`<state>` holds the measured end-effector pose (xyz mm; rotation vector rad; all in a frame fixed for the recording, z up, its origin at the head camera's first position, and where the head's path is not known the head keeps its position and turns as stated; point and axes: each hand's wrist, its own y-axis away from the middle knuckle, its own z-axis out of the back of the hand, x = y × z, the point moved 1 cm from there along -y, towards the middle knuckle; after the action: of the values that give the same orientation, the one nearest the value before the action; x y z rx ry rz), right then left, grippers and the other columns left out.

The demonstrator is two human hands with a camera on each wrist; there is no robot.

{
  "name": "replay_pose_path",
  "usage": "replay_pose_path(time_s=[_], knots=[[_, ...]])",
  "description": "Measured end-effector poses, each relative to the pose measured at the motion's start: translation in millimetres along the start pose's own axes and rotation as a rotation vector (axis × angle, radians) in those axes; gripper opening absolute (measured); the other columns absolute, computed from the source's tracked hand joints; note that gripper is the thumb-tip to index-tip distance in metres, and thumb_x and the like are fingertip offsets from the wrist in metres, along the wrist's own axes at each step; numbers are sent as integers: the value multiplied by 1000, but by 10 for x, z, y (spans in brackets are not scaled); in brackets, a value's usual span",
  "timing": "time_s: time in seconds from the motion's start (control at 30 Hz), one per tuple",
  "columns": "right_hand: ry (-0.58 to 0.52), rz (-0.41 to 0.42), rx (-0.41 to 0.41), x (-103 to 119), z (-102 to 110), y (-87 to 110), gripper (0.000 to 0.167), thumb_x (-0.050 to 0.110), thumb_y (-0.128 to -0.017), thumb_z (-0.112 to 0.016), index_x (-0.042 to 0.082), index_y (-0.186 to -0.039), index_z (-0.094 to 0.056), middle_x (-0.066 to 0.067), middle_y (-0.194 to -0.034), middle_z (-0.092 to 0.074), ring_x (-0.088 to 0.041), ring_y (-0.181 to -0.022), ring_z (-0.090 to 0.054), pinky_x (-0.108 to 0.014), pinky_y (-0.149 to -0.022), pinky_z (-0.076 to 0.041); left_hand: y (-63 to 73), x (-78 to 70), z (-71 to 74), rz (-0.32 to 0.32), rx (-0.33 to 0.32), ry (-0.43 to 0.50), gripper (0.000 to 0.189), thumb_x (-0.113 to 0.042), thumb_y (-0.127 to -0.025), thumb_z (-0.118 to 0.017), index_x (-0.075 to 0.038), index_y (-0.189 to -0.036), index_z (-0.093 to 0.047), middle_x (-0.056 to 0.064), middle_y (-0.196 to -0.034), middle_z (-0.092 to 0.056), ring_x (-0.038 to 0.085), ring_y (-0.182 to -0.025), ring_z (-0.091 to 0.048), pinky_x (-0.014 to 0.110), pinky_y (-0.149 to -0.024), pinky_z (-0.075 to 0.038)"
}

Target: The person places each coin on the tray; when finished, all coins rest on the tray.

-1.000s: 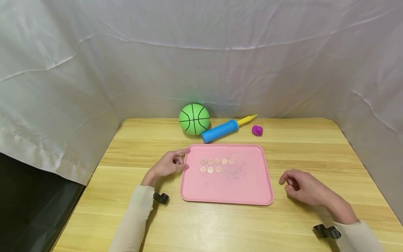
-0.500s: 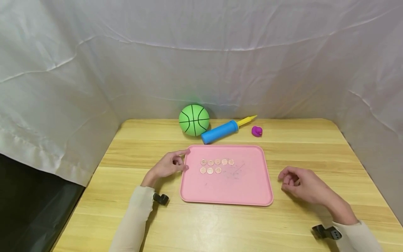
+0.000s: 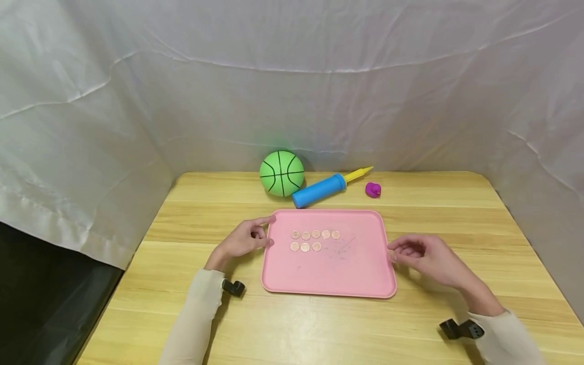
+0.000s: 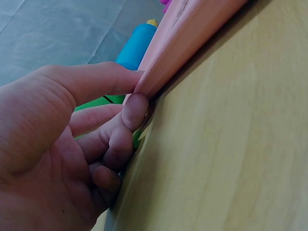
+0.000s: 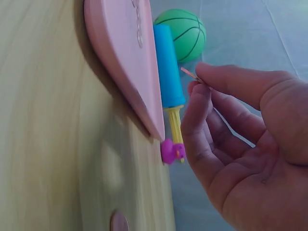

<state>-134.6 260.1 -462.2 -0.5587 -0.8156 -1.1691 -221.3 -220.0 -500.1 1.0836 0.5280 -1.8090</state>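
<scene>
My left hand (image 3: 242,239) pinches the left rim of the pink tray (image 3: 292,276), thumb over the edge and a fingertip below it in the left wrist view. Copper coins (image 3: 304,247) lie flat in the tray in two rows, the back row longer than the front one. At the tray's right rim, my right hand (image 3: 431,258) holds one coin (image 5: 188,73) between thumb and index finger, seen nearly edge-on in the right wrist view. Another brownish coin-like disc (image 5: 119,220) lies on the table below that hand; the head view does not show it.
Behind the tray stand a green ball (image 3: 281,174) with black lines, a blue hand pump (image 3: 319,190) with a yellow nozzle, and a small purple duck (image 3: 373,190). The wooden table (image 3: 292,329) ends at a grey cloth (image 3: 319,101).
Near a coin on the table a second ago, my right hand has risen and moved left to the tray's right rim with a coin in its fingers. The left hand stays put.
</scene>
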Motion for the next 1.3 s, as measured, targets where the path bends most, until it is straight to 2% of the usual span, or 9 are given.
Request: replay_pose_path(time_s=[0.23,0.43,0.67,0.97,1.3], knots=[[-29,3,-16,92,-108,-121,22,20,-97,-85,8,-115,-79,-5,-101,-79,-8,-88,-71,-23,-78,-62,1,-1,4,11,4,4,73,-6,-95,-81,2,-161,-50,8,-87,-68,15,-77,-56,21,-66,-44],[-50,-20,22,204,-263,-258,23,21,-94,-87,9,-113,-81,-5,-99,-79,-14,-88,-72,-25,-76,-62,-7,5,-6,11,6,-5,72,-7,-96,-81,1,-161,-50,5,-87,-68,14,-77,-57,21,-67,-44],[-80,-2,46,296,-461,-424,24,24,-94,-88,8,-112,-82,-5,-98,-79,-18,-88,-72,-25,-75,-61,-2,-2,-6,5,6,-1,71,-6,-96,-81,2,-160,-50,7,-87,-68,16,-78,-56,21,-67,-44],[-110,23,82,329,-745,-556,15,13,-93,-87,7,-106,-82,-5,-93,-79,-17,-86,-73,-25,-77,-62,8,-10,-4,1,3,7,71,-5,-95,-81,3,-159,-51,10,-88,-68,18,-78,-55,20,-67,-43],[-73,64,37,382,-869,-697,13,13,-93,-87,7,-104,-82,-4,-93,-80,-13,-85,-73,-22,-80,-60,9,-18,1,3,5,10,72,-5,-95,-81,3,-160,-50,10,-89,-68,17,-78,-56,21,-66,-44]])
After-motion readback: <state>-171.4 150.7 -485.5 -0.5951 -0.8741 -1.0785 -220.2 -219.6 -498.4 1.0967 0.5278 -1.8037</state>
